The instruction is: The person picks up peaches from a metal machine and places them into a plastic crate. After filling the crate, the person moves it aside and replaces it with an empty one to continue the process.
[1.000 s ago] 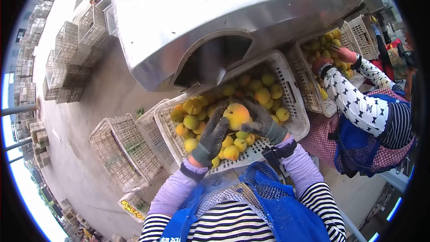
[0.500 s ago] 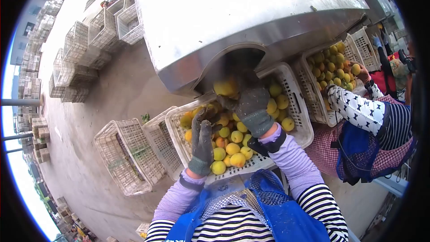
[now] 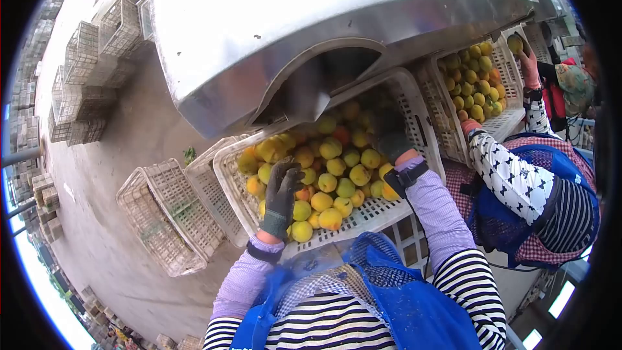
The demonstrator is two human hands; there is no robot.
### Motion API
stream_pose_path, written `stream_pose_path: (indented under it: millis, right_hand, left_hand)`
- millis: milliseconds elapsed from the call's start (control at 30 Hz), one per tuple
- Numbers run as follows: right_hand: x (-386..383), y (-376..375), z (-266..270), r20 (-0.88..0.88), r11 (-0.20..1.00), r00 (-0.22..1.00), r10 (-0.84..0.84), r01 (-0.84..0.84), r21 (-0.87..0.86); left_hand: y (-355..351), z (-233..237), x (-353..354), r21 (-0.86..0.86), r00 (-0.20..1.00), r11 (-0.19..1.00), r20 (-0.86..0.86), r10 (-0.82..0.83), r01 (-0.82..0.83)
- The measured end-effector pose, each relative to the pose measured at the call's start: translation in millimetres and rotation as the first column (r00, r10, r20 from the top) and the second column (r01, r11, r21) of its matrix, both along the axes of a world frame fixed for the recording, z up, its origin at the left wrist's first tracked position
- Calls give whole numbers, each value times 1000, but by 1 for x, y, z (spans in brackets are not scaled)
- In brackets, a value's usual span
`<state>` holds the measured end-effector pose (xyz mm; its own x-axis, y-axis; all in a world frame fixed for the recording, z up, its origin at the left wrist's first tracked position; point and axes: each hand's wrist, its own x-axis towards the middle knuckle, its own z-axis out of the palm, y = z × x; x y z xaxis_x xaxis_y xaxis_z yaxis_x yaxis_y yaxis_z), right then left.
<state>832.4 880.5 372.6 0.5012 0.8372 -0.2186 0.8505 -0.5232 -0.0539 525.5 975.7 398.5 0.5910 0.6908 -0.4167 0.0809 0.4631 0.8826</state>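
A white slatted crate [image 3: 234,189] full of yellow and orange peaches [image 3: 329,183] stands in front of me, under a big metal hood [image 3: 278,13] with a dark arched opening [image 3: 337,72]. My left hand [image 3: 282,189], in a dark glove, lies flat on the peaches at the crate's near left, fingers loosely spread, holding nothing. My gloved right hand [image 3: 389,135] reaches into the shaded far right of the crate among the fruit; its fingers are hidden in shadow.
A co-worker at the right lifts a peach [image 3: 515,43] in one gloved hand [image 3: 528,66] over a second peach crate [image 3: 438,111]. Empty crates [image 3: 162,220] lie on the concrete floor at the left. Stacked crates [image 3: 84,58] stand at the far left.
My right hand has come back from the hood's opening, where it held a peach, down into the crate. My left hand stays on the fruit. The co-worker's hand has risen with a peach.
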Motion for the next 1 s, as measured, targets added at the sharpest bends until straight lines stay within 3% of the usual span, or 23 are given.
stream_pose_path:
  millis: [33,67,133,167,233,267,333,367,433,500,533,567,600,667,767,900,967,1000]
  right_hand:
    - [-1,-2,-13,-16,987,999,28,-30,-156]
    - [0,-5,-25,-32,979,999,6,-12,-201]
    - [6,-13,-47,-52,955,998,-32,15,-295]
    - [6,-21,-56,-33,986,999,-43,37,-165]
    - [4,-41,-63,5,992,997,-82,82,98]
    - [0,-50,-55,-71,986,994,-82,92,141]
    - [-9,-57,-18,-226,965,972,-67,120,231]
    - [-10,-57,-2,-391,963,917,-79,172,209]
    - [-20,-55,29,-687,953,720,-95,266,147]
    - [-40,-51,78,-926,862,372,-58,487,141]
    - [-54,-52,93,-985,807,171,-2,582,100]
    - [-68,-51,96,-980,781,197,24,609,142]
    - [-79,-46,99,-974,755,221,48,630,181]
    - [-104,-37,106,-932,711,332,146,620,333]
    - [-133,-32,122,-653,796,736,179,281,535]
    - [-153,-25,132,-490,673,861,139,281,684]
    - [-149,-14,141,-332,653,928,172,145,743]
    - [-146,-4,146,-250,641,950,189,73,764]
  left_hand:
    - [-5,-22,9,190,993,977,-80,-82,95]
    - [-8,-31,20,365,974,909,-170,-147,201]
    - [-11,-47,55,689,882,582,-458,-112,432]
    - [-13,-54,74,755,818,362,-574,-38,547]
    - [-15,-83,112,708,776,334,-615,-140,622]
    - [-17,-100,125,692,755,309,-630,-184,653]
    - [-24,-130,138,646,704,296,-690,-166,703]
    - [-26,-132,141,617,673,292,-723,-155,730]
    - [-24,-129,126,665,729,298,-628,-273,685]
    - [-9,-103,105,655,845,544,-320,-429,524]
    - [-3,-74,87,524,895,755,-33,-445,395]
    - [2,-42,71,318,895,904,250,-369,284]
    - [7,-8,63,-264,922,917,328,-207,300]
    - [2,44,47,-61,936,953,216,-276,295]
    - [-7,78,25,88,954,960,122,-274,265]
    - [-4,88,8,151,958,956,101,-268,252]
    - [0,93,8,184,965,965,146,-217,189]
    - [1,95,6,101,975,990,185,-119,101]
